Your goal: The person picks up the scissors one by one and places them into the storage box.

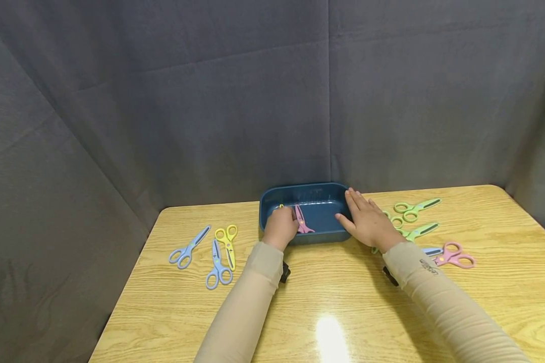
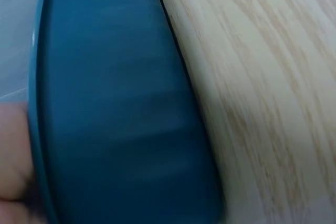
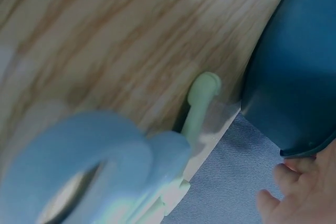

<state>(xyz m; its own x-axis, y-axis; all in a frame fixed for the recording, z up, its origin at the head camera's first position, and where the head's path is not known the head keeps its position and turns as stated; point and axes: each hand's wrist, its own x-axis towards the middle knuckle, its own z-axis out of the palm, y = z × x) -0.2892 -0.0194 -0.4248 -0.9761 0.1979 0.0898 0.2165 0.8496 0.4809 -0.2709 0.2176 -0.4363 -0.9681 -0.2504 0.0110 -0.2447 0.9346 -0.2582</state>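
Note:
My left hand (image 1: 281, 226) reaches over the front rim into a dark blue bin (image 1: 320, 236), its fingers curled. Right beside those fingers lie pink scissors (image 1: 301, 220) inside the bin, and a bit of something yellow (image 1: 281, 205) shows past the knuckles. I cannot tell whether the left hand grips either one. The left wrist view shows mostly the bin's outer wall (image 2: 121, 98), with part of the hand behind its rim. My right hand (image 1: 368, 222) rests on the bin's right end with fingers straight and thumb spread; its fingers touch the rim in the right wrist view.
Two blue scissors (image 1: 189, 247) and yellow scissors (image 1: 228, 247) lie on the wooden table (image 1: 163, 322) at left. At right are green scissors (image 1: 418, 207), pink scissors (image 1: 454, 255) and a partly covered blue pair (image 1: 431, 251). A grey curtain (image 1: 236, 126) hangs behind the bin.

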